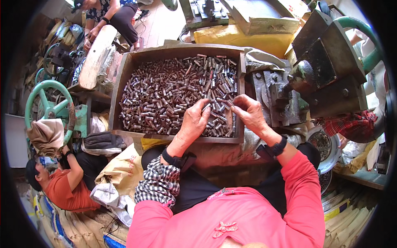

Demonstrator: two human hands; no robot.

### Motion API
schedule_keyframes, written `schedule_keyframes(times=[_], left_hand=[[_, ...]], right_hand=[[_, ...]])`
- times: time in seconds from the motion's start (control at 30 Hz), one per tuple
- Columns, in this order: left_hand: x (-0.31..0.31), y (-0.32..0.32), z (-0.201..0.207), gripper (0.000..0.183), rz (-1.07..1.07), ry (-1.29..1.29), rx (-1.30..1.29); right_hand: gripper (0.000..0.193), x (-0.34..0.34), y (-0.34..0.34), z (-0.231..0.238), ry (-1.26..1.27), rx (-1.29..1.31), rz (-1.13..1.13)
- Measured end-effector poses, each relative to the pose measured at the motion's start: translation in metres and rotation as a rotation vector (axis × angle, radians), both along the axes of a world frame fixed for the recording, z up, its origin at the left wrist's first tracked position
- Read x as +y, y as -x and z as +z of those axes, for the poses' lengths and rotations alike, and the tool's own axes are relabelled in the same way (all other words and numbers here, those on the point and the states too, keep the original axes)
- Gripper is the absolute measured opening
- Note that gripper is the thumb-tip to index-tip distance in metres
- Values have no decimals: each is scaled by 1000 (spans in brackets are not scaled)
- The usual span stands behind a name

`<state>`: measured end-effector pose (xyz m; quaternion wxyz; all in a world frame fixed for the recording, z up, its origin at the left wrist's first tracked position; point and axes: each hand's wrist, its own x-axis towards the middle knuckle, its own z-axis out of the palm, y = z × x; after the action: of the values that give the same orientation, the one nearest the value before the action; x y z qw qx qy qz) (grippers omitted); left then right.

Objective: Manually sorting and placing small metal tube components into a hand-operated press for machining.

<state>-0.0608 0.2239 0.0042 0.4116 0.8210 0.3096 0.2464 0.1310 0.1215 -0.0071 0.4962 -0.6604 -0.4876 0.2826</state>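
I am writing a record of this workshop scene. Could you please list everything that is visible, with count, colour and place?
wooden tray: one, brown, centre, in front of the person
metal tubes: too many to count, grey and rusty brown, fill the tray
handwheel: one, green, left
press machine: one, dark metal, right
yellow sack: one, behind the tray
red checked cloth: one, right
metal bowl: one, silver, lower right
co-worker in orange shirt: one, lower left
another person: one, dark clothes, top left
left hand: pinches a tube over the tray
right hand: fingertips on the tubes
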Motion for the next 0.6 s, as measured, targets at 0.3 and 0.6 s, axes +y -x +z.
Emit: schedule_keyframes(times=[0.3,0.6], left_hand=[[-5,-15,-15,27,84,222,-129],[-5,-20,-15,23,-118,94,-12]], right_hand=[[11,-24,-13,-1,148,567,69],[16,-11,-15,-8,40,481,184]])
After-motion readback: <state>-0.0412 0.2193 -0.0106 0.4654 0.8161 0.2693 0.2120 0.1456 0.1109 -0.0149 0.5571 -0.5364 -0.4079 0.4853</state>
